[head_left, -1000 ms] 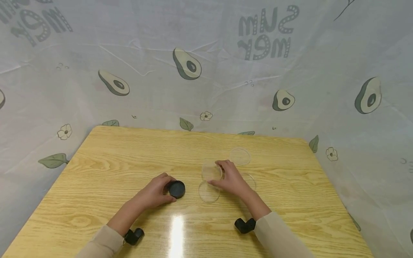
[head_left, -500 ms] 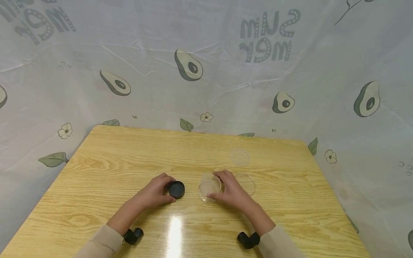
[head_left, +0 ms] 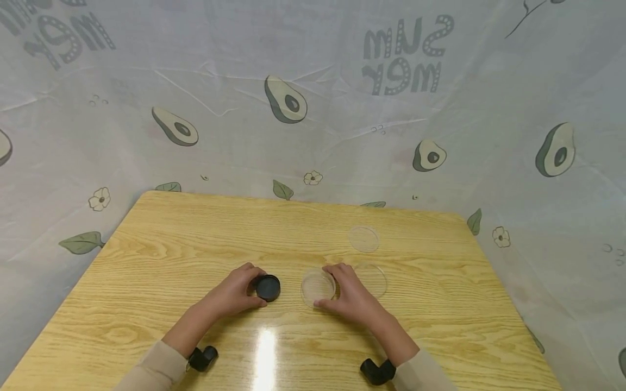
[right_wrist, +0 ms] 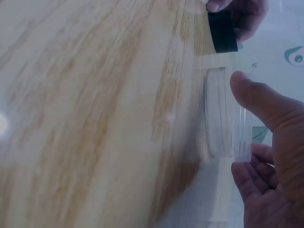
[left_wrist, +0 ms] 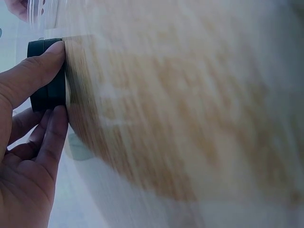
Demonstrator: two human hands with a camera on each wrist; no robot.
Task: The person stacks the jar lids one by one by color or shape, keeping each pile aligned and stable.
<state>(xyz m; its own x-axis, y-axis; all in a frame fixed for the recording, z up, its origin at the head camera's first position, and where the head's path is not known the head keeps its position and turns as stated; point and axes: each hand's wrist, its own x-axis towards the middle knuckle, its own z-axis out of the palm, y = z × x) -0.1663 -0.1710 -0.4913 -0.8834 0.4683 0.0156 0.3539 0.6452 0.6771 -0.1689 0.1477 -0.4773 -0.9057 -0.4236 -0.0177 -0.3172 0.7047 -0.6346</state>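
"Gripping what, R hand?"

"Upper clear pc, thumb one side, fingertips other, right over lower clear pc. Bit R of midway btwn table's L & R edges. Touching? Can't tell."

"L hand?"

"Pinching blk round container by its sides, bit L of midway."

"Tips?"

"I'd line rims up, hold it level, ease down; lower pc prob skates if bumped."

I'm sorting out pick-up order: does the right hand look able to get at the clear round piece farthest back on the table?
Probably not yet: the right hand pinches a clear round piece, so it would likely have to let go first. Nothing covers the far piece, though.
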